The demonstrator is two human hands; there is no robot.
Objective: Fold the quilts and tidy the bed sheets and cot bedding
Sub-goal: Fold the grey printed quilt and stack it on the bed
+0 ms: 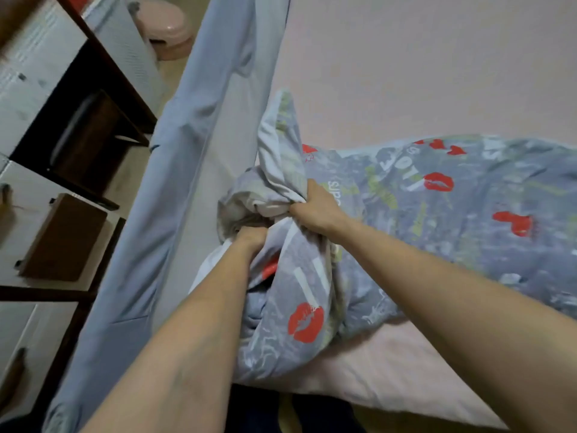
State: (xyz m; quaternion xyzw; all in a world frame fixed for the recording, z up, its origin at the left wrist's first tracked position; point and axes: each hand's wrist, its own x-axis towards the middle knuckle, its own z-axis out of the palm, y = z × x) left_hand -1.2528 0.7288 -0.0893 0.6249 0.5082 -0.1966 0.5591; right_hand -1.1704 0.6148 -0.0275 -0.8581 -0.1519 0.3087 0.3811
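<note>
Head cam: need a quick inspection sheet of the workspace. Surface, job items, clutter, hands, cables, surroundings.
Surface: pink bed sheet, mostly smooth, bare beyond the quilt.
Job's things: grey-blue quilt with red lip prints, bunched at its near-left end, spread out to the right.
Clutter: nothing seen on the bed.
Grippers: left hand and right hand both grip the bunched quilt end, close together.
Cables: nothing seen.
Surroundings: blue fabric bed rail along the left edge; dark wooden furniture and a pink tub on the floor beyond it.
</note>
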